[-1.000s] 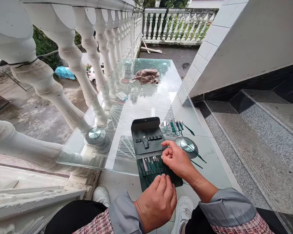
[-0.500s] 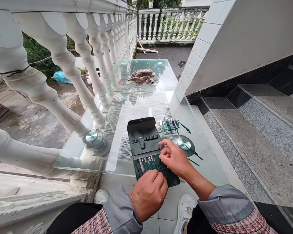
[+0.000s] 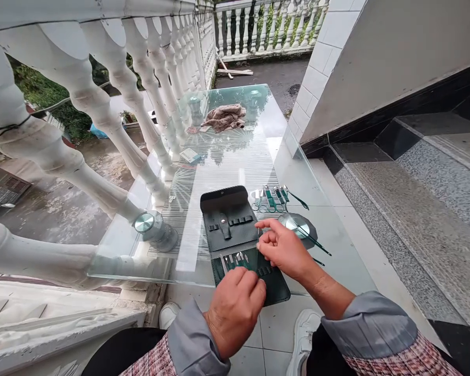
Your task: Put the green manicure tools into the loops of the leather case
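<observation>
An open dark green case lies at the near edge of the glass table, its lower part over the edge. Several slim metal tools stand in its lower loops; the upper loops hold nothing. My left hand is closed at the case's lower edge, its fingertips hidden behind the knuckles. Over the right side of the case, my right hand pinches a thin metal tool, upright between thumb and fingers. Right of the case lie scissors and nail clippers, with two thin green tools nearer me.
A crumpled brown cloth and a small box lie farther back on the table. White balusters run along the left. Stone steps rise at the right. A round table support shows through the glass at near left.
My left hand has shifted slightly down and left from the case's loops. The right hand keeps its pinch on the thin tool, with little movement. The view has tilted slightly.
</observation>
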A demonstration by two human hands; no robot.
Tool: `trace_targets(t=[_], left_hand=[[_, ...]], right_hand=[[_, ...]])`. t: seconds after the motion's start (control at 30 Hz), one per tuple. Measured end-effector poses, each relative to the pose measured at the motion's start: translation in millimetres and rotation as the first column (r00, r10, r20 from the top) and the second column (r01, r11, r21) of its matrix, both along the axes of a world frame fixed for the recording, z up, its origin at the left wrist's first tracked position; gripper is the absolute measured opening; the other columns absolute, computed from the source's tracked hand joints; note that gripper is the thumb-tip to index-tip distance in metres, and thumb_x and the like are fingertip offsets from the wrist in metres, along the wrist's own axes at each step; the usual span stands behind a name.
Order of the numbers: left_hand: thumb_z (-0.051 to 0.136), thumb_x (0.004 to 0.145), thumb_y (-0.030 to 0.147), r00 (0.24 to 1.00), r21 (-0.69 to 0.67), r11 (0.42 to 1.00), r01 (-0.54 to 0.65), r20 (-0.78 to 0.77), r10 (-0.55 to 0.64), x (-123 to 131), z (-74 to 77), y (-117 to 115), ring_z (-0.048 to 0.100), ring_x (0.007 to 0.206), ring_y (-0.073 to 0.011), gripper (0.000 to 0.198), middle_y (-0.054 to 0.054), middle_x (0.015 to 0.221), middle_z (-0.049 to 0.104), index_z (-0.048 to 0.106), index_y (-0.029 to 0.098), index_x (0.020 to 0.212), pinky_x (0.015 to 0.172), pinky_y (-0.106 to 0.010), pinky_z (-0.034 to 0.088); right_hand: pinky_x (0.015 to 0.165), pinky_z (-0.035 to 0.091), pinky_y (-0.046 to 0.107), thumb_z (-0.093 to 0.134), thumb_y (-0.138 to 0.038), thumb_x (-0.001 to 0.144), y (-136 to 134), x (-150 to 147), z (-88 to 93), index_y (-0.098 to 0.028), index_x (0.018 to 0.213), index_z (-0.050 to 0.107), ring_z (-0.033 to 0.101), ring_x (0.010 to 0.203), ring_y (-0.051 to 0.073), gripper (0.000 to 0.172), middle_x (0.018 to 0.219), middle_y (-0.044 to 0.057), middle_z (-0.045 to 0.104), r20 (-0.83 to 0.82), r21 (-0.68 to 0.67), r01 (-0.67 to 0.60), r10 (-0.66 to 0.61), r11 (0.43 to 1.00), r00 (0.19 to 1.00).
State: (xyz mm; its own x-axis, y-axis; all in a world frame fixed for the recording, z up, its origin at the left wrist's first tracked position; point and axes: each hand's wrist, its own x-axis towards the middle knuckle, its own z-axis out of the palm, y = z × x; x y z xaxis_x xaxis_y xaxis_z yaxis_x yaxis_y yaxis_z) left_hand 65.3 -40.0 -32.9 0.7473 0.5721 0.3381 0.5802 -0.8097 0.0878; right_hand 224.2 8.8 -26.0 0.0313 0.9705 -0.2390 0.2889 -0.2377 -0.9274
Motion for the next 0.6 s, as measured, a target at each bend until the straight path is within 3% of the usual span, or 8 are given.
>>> trace_targets(t=[0.1, 0.17, 0.4, 0.6], left_hand=[[0.041, 0.089, 0.009, 0.986, -0.063, 0.984, -0.166, -0.031, 0.165, -0.2, 3.9, 10.4, 0.042, 0.068, -0.0179, 0.022, -0.005, 0.075, 0.048, 0.052, 0.016, 0.071, 0.06, -0.031, 0.039], [0.048, 0.086, 0.01, 0.977, -0.047, 0.977, -0.207, -0.071, 0.203, 1.1, 6.3, 16.3, 0.042, 0.068, -0.019, 0.019, -0.005, 0.073, 0.048, 0.051, 0.016, 0.068, 0.059, -0.032, 0.039], [0.049, 0.083, 0.01, 0.966, -0.108, 0.971, -0.211, -0.176, 0.191, 12.8, 17.4, 23.4, 0.042, 0.068, -0.0193, 0.016, -0.003, 0.07, 0.048, 0.051, 0.017, 0.069, 0.062, -0.033, 0.04], [0.046, 0.081, 0.008, 0.951, -0.117, 0.973, -0.201, -0.262, 0.165, 19.1, 15.8, 29.7, 0.043, 0.065, -0.0198, 0.016, -0.004, 0.069, 0.048, 0.051, 0.017, 0.068, 0.062, -0.035, 0.04]], right_hand=[[0.045, 0.037, 0.019, 0.051, -0.02, 0.066, -2.3, 2.8, -3.0, -0.022, 0.101, 0.05, 0.042, 0.045, 0.007, 0.035, 0.06, -0.007, 0.052, 0.029, 0.06, 0.022, -0.023, 0.998, 0.999], [0.046, 0.038, 0.019, 0.051, -0.02, 0.067, -4.8, 3.2, -5.8, -0.022, 0.101, 0.05, 0.043, 0.047, 0.007, 0.034, 0.062, -0.007, 0.053, 0.048, 0.086, 0.012, -0.016, 0.996, 0.999], [0.049, 0.039, 0.021, 0.051, -0.02, 0.068, -8.4, 3.8, -9.9, -0.021, 0.101, 0.05, 0.046, 0.047, 0.008, 0.034, 0.062, -0.007, 0.055, 0.048, 0.093, -0.028, 0.024, 0.995, 0.999], [0.053, 0.04, 0.022, 0.049, -0.017, 0.068, -7.0, 5.1, -8.0, -0.021, 0.101, 0.05, 0.048, 0.048, 0.008, 0.033, 0.061, -0.007, 0.055, 0.087, 0.12, -0.061, 0.05, 0.991, 0.995]])
